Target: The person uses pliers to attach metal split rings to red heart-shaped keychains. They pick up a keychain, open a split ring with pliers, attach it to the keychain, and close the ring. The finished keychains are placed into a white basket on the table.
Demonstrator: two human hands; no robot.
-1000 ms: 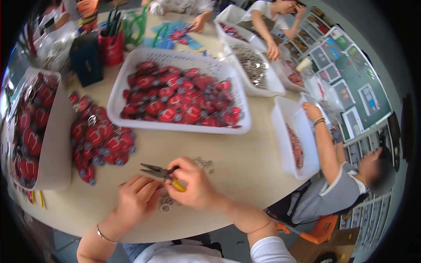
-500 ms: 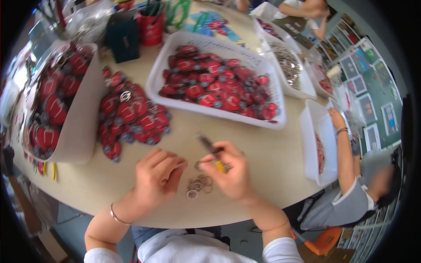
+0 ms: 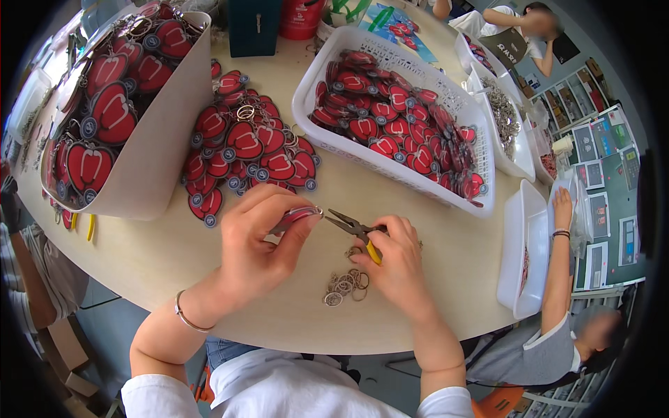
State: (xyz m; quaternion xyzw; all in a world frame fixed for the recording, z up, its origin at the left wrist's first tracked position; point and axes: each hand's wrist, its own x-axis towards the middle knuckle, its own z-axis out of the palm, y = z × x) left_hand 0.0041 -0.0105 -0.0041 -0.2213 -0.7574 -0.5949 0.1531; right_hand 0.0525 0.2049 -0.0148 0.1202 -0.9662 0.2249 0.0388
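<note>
Your left hand (image 3: 254, 240) pinches a flat red charm (image 3: 291, 219); your right hand (image 3: 397, 258) clamps yellow-handled dark metal pliers (image 3: 358, 231).
Charm's just left of plier tips, above cream tabletop (image 3: 446, 279); round silver metal rings (image 3: 343, 285) lie nearer you.

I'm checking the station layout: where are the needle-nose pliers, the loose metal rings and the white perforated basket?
Needle-nose pliers (image 3: 358, 230), head view: on the pivot.
Loose metal rings (image 3: 344, 285), head view: pile's middle.
White perforated basket (image 3: 390, 167), head view: near rim.

The left hand (image 3: 256, 240) pinches a red keychain charm (image 3: 296, 217); the right hand (image 3: 398, 263) holds yellow-handled needle-nose pliers (image 3: 353, 227) near metal key rings (image 3: 343, 285).
</note>
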